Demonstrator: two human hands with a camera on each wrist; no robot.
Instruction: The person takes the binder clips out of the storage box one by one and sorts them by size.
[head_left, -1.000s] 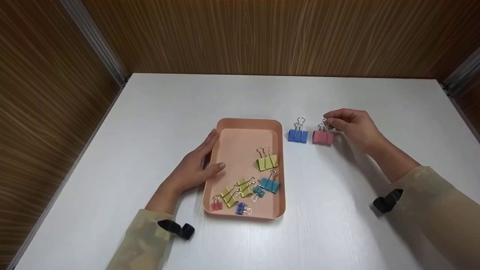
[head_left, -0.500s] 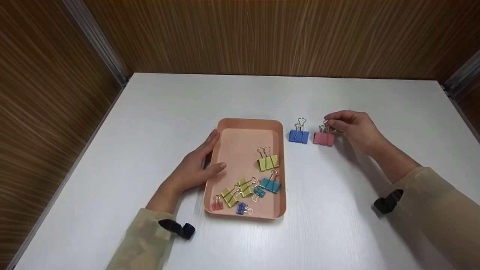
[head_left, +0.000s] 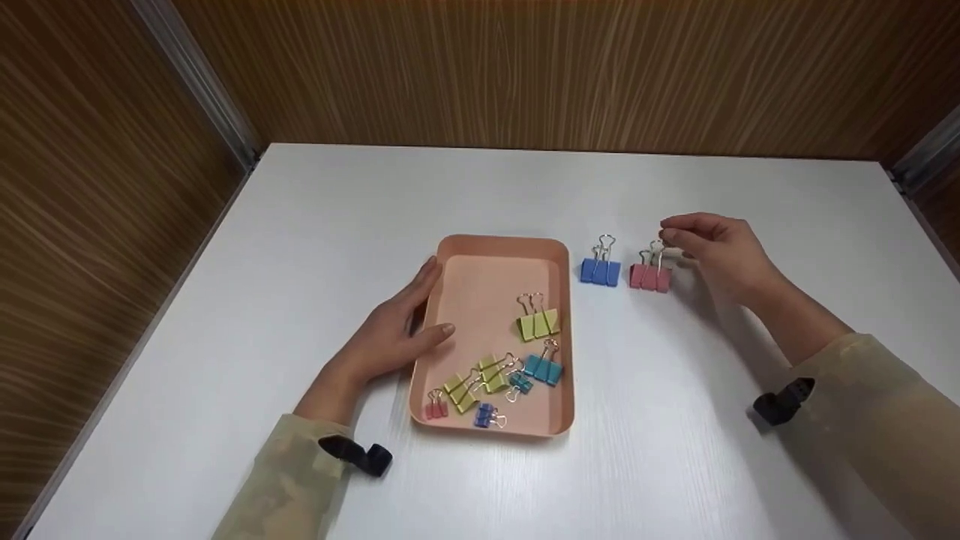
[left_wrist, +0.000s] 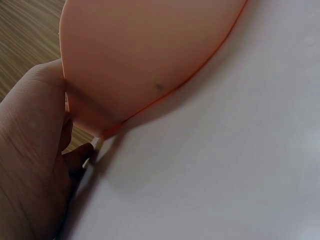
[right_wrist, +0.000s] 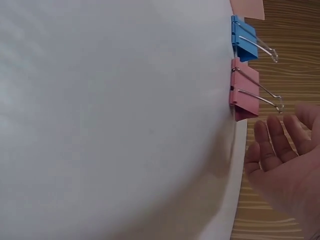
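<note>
The left hand (head_left: 390, 337) lies flat against the left side of the peach tray (head_left: 480, 259), thumb over the rim and fingers straight, so the tray cannot slide. Small clips lie in the tray's near end, yellow, teal, pink and blue. To the right, a blue clip (head_left: 600, 270) stands on the white table (head_left: 375, 195), handles up. Just beside it stands the pink clip (head_left: 650, 276). The right hand (head_left: 716, 247) is just above its wire handles with loose fingers, and the wrist view shows a small gap, so it holds nothing.
</note>
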